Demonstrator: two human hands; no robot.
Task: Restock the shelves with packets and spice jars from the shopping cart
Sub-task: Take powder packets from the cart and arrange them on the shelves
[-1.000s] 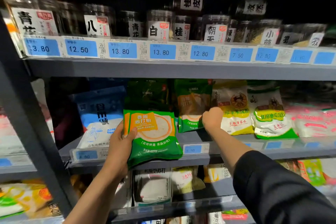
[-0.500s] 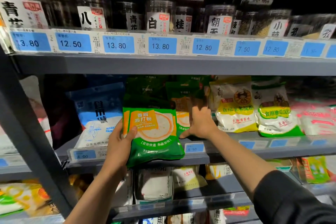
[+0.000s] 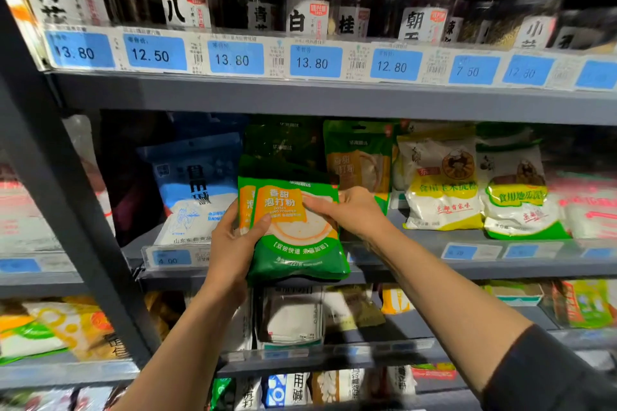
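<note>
A blue-and-white packet (image 3: pixel 197 190) leans on the middle shelf (image 3: pixel 417 269) at left. Beside it, the left hand (image 3: pixel 230 243) grips a green baking-powder packet (image 3: pixel 293 230) by its left edge, thumb on the orange label. The packet is held upright in front of the shelf lip, long axis vertical, printed face toward the camera. The right hand (image 3: pixel 350 210) pinches its upper right corner. Yellow starch packets (image 3: pixel 440 187) stand farther right.

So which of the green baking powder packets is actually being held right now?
The front green packet, gripped by the left hand and right hand before the shelf edge. The other green packet stands untouched behind.
</note>
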